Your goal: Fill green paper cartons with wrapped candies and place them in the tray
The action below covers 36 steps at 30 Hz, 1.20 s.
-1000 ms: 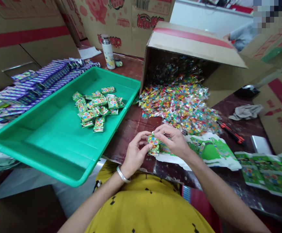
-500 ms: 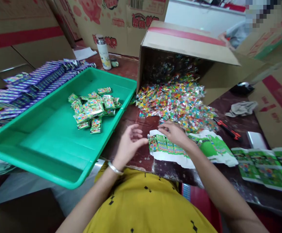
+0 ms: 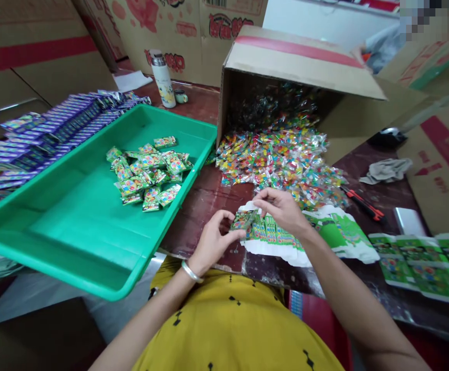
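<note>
Between the thumb and fingers of my left hand is a small green printed carton, held at the near end of a row of flat cartons. My right hand is closed in a pinch at the carton's upper edge; what lies between its fingertips is too small to make out. Just beyond my hands, clear packets of colourful candy spill from a cardboard box lying on its side. Left of my hands, a green tray holds a pile of filled-looking cartons.
Purple cartons are stacked beyond the tray. A flask and small cup stand at the back. On the right lie a red-black cutter, a cloth and green carton sheets. Large cardboard boxes surround the table.
My left hand was open and has closed on a carton from the row's end. One more carton lies at the near right of the pile in the tray. My right hand stays pinched.
</note>
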Each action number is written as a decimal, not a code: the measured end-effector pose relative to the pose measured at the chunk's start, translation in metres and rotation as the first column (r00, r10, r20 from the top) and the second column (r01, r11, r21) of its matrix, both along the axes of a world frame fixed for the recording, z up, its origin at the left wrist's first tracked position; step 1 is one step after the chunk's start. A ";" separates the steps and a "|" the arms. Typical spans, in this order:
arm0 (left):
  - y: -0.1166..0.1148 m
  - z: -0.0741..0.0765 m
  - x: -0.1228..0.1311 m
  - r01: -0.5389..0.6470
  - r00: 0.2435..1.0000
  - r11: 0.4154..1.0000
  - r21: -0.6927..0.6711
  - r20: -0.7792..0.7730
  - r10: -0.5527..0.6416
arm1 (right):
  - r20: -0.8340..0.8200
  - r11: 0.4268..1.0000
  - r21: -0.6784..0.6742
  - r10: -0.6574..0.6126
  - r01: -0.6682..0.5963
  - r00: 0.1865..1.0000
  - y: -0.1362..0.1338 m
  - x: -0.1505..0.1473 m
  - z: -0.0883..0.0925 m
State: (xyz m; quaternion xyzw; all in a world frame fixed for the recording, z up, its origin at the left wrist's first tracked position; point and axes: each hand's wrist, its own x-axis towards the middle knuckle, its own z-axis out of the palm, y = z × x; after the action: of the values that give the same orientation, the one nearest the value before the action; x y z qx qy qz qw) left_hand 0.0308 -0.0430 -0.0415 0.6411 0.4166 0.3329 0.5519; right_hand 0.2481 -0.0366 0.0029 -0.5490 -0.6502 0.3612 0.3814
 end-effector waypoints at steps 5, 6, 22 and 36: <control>-0.001 0.015 -0.004 0.280 0.861 0.886 -0.370 0.505 -0.062 | -0.231 0.997 -0.056 -0.058 0.046 0.971 -0.009 -0.014 0.017; -0.002 0.016 -0.003 0.334 0.826 0.853 -0.401 0.561 -0.060 | -0.238 0.996 -0.042 -0.085 0.078 0.968 -0.011 -0.019 0.019; -0.006 0.018 -0.005 0.388 0.835 0.791 -0.473 0.543 -0.085 | -0.047 0.926 -0.262 0.269 -0.272 0.962 -0.032 -0.023 0.043; -0.016 0.015 0.014 -0.236 0.824 0.926 -0.296 0.445 0.352 | -0.286 0.949 -0.023 -0.309 0.316 0.907 -0.042 -0.061 -0.017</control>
State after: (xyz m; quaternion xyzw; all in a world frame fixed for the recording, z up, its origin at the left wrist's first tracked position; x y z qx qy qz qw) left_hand 0.0448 -0.0591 -0.0264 0.3955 0.3928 0.5158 0.6506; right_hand 0.1872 -0.0787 -0.0144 -0.5831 -0.4963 0.3632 0.5308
